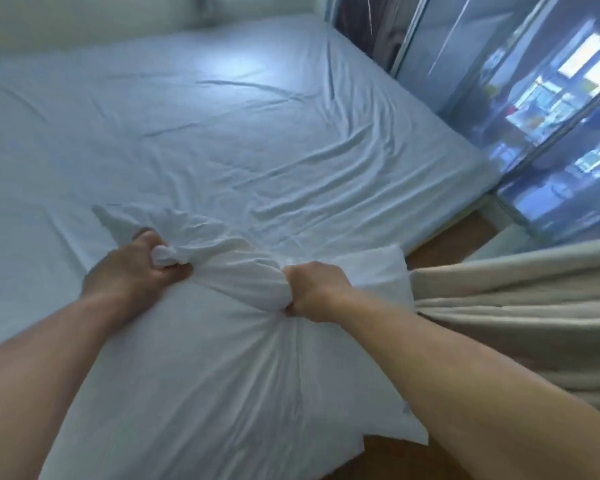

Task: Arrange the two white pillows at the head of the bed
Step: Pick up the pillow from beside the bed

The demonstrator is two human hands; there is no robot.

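A white pillow point(201, 368) hangs in front of me over the near edge of the bed point(194, 133). My left hand point(132, 268) is shut on a bunched fold of the pillow's top edge. My right hand point(317, 291) is shut on the same edge a little to the right, fabric twisted between the two fists. A white corner point(385, 268) shows behind my right hand; I cannot tell whether it belongs to this pillow or to a second one. The bed carries a wrinkled pale blue sheet.
A beige curtain point(520, 310) hangs at the right, close to my right forearm. Mirrored sliding doors point(520, 109) run along the bed's right side, with a strip of wooden floor point(458, 233) between. A pale wall or headboard point(84, 19) lies at the far end.
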